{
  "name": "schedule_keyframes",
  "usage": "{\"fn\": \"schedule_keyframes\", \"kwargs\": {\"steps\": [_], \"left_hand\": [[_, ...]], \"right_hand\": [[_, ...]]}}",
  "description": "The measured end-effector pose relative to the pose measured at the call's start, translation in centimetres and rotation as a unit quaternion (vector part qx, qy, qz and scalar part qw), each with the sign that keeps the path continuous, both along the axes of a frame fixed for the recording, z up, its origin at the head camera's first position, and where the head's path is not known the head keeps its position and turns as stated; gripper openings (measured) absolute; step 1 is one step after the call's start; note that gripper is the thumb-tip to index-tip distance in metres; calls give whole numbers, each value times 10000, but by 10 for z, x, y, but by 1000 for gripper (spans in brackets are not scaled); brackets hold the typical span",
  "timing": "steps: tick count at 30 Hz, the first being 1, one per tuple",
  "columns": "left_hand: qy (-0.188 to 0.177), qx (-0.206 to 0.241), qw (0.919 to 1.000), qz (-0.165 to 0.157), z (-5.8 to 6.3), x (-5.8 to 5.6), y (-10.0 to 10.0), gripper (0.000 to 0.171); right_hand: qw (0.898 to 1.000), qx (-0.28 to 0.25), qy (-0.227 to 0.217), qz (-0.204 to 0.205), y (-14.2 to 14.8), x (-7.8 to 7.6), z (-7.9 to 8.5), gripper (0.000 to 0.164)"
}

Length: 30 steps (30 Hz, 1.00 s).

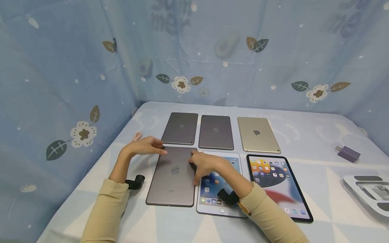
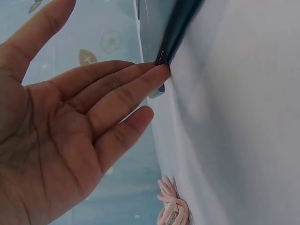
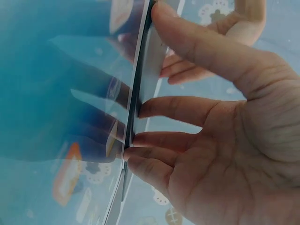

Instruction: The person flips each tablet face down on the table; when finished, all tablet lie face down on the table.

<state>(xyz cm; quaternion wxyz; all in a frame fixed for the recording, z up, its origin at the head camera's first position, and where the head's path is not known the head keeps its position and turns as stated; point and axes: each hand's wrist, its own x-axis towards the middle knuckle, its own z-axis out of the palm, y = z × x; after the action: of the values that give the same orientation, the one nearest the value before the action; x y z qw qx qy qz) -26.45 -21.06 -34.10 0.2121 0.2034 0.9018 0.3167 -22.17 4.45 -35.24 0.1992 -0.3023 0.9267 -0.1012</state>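
A grey tablet [image 1: 170, 182] lies back side up at the front left, its apple logo showing. At its top left corner my left hand [image 1: 149, 145] reaches in, palm side down with extended fingers. The left wrist view has those fingertips [image 2: 161, 71] right at the tablet's edge. My right hand [image 1: 206, 165] touches the same tablet's right edge, fingers near the top corner and thumb lower down. In the right wrist view the spread fingers [image 3: 173, 108] meet that edge. Under the right forearm lies a white tablet [image 1: 207, 199] with its screen lit, partly hidden.
A black-framed tablet [image 1: 288, 192] with a lit screen lies to the right. Behind are two dark grey tablets [image 1: 180, 133] [image 1: 215, 136] and a gold one [image 1: 258, 138], backs up. Farther right are a purple charger [image 1: 348, 154] and a white stand [image 1: 364, 199]. A pink cable [image 2: 172, 208] lies at left.
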Motion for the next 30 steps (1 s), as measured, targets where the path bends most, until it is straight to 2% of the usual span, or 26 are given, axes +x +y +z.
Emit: {"fn": "schedule_keyframes", "kwargs": {"steps": [9, 16, 23, 30], "left_hand": [[96, -14, 10000, -23, -1, 0, 3, 69], [327, -175, 9993, -16, 0, 2, 15, 69], [372, -512, 9976, -267, 4, 9, 37, 74], [942, -989, 9876, -771, 4, 19, 72, 74]], "right_hand": [[10000, 76, -17, 44, -1, -1, 0, 79], [10000, 70, 11, 34, 1, 0, -2, 79], [10000, -22, -56, 19, 8, -3, -2, 81], [9991, -422, 13, 67, 32, -8, 3, 74]]}}
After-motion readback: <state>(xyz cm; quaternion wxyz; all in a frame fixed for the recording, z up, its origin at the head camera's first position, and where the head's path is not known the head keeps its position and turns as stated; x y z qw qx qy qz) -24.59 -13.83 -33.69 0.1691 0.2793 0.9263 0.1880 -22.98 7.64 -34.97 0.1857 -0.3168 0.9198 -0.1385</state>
